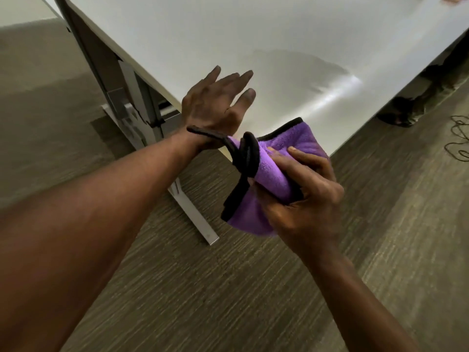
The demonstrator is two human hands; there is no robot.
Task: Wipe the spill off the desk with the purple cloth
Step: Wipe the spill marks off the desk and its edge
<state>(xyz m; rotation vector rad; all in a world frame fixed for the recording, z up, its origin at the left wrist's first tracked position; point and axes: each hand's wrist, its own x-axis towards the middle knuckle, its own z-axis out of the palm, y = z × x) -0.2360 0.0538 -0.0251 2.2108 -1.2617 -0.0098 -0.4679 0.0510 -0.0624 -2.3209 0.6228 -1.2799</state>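
My right hand (302, 191) grips a bunched purple cloth (269, 174) with black trim, just off the near corner of the white desk (203, 34). One black-edged end of the cloth lies across my left wrist. My left hand (218, 100) is raised over the desk corner with its fingers spread and nothing in it. A faint wet smear, the spill (299, 64), shows on the desk surface beyond my hands, with a bright glare streak to its right.
The desk stands on grey metal legs (132, 97) with a foot bar (195, 217) running across the dark wood-grain floor. A black cable (456, 138) lies on the floor at the right, near dark objects under the desk's far edge.
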